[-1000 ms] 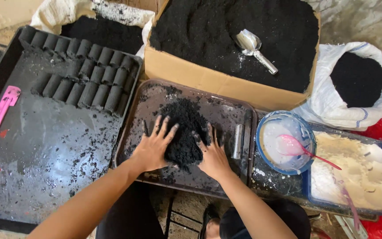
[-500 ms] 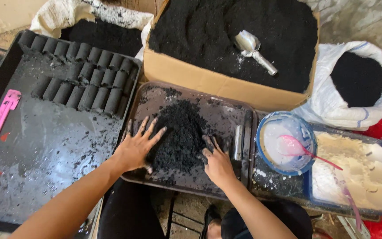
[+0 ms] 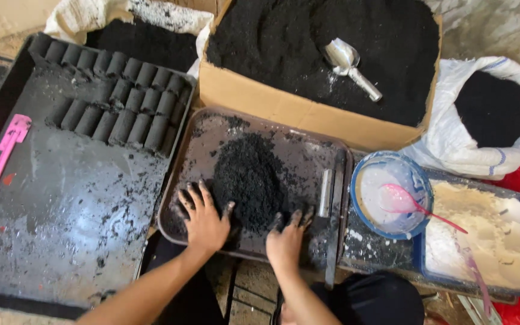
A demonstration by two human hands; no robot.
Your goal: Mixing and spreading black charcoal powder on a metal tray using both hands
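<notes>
A heap of black powder [image 3: 248, 180] lies in the middle of a dark metal tray [image 3: 308, 150]. My left hand [image 3: 203, 219] rests flat on the tray at the heap's near left edge, fingers spread and blackened. My right hand [image 3: 287, 238] lies at the heap's near right edge, fingers apart and touching the powder. Neither hand holds anything. A short metal tube [image 3: 326, 192] and a long dark bar [image 3: 335, 210] lie on the tray's right side, beside my right hand.
A large black tray [image 3: 61, 229] at left carries rows of black cylinders [image 3: 121, 102] and a pink tool [image 3: 4, 153]. A cardboard box of black powder [image 3: 332, 54] holds a metal scoop [image 3: 350, 66]. At right: a white sack [image 3: 489, 114], a blue bowl [image 3: 392, 192], a tub of pale powder [image 3: 482, 241].
Both hands have slid back from the top of the heap toward the near edge of the tray, the left one moving further left. The heap looks taller and more gathered.
</notes>
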